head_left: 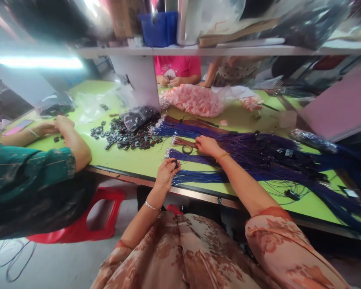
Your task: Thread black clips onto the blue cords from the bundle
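Note:
My left hand [165, 173] is closed around a small black plastic connector [175, 163] near the table's front edge. My right hand [209, 146] has its fingers pinched on the brown wires [183, 142], close to their tipped ends. Just left of those fingers lies a black ring, seemingly a tape roll [187, 149]. Bundles of blue wires [195, 176] run to the right under my right forearm, their silvery ends facing left. Beyond my left hand, black connector pieces [132, 138] are heaped around a dark plastic bag [141, 117].
At left, a co-worker's arms [74, 138] rest on the green table [123, 162] by a phone [18, 127]. A red stool [111, 216] stands below. Pink pieces in a bag [195, 100] lie at the back, under a loaded shelf [180, 51]. Two people sit opposite.

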`<state>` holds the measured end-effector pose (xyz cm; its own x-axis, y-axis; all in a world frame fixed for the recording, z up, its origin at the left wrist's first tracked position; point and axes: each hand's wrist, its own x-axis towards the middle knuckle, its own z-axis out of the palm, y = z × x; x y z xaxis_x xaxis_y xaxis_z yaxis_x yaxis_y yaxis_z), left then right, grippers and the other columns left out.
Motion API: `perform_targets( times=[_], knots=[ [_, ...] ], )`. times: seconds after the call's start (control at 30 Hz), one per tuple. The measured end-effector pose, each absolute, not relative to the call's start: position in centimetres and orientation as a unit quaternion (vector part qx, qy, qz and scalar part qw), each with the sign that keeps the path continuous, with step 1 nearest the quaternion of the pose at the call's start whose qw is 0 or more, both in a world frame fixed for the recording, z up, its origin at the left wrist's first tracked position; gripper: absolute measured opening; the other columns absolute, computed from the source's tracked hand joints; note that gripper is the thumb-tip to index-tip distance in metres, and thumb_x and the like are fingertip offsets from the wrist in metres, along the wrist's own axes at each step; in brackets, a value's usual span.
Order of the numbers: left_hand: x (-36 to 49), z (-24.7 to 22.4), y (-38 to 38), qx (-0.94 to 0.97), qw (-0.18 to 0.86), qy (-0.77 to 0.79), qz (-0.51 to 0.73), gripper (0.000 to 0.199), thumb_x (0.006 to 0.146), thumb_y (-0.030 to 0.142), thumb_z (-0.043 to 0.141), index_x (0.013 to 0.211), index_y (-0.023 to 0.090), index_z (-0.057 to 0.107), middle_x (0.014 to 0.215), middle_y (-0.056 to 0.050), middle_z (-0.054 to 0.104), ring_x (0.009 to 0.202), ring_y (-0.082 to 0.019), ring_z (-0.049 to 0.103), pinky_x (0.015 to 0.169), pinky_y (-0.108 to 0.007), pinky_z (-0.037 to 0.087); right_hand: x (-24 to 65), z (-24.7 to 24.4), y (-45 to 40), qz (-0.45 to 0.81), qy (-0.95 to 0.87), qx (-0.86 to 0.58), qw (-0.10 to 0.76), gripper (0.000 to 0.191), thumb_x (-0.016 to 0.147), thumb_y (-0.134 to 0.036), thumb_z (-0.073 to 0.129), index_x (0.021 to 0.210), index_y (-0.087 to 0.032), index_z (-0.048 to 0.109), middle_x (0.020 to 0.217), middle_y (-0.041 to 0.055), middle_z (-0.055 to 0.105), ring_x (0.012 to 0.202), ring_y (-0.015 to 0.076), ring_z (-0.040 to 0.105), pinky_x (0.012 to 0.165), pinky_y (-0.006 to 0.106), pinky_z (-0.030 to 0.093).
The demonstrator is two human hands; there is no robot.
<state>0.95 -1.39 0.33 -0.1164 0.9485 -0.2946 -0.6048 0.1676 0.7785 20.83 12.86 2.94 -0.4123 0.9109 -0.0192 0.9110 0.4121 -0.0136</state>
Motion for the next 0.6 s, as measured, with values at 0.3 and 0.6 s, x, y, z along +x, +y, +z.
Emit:
perform_targets(
  times=[0.3,0.6],
  knots=[
    [1.0,0.3,-1.4,0.21,0.632,0.43,0.61,0.025,0.068,0.019,0.073,0.088,0.015,0.059,0.083,-0.004,0.067,0.079,-0.014,0.065,0.086,-0.036,0.051,20.3,3.1,12.8,-0.02,0.835,0.547,-0.061,0.027,0.091,-0.025,0.038,0.102,-0.015,0.06,0.094,0.0127,0.068,0.085,0.0229,0.061,0.073,0.029,0.039],
    [0.9,0.2,-1.5,0.216,0.629,0.43,0.611,0.025,0.068,0.018,0.073,0.088,0.015,0.06,0.084,-0.004,0.067,0.08,-0.015,0.066,0.086,-0.036,0.052,18.7,5.3,13.9,-0.039,0.762,0.637,-0.11,0.023,0.084,-0.024,0.047,0.096,-0.011,0.064,0.093,0.0169,0.068,0.084,0.0231,0.062,0.072,0.029,0.039]
  ],
)
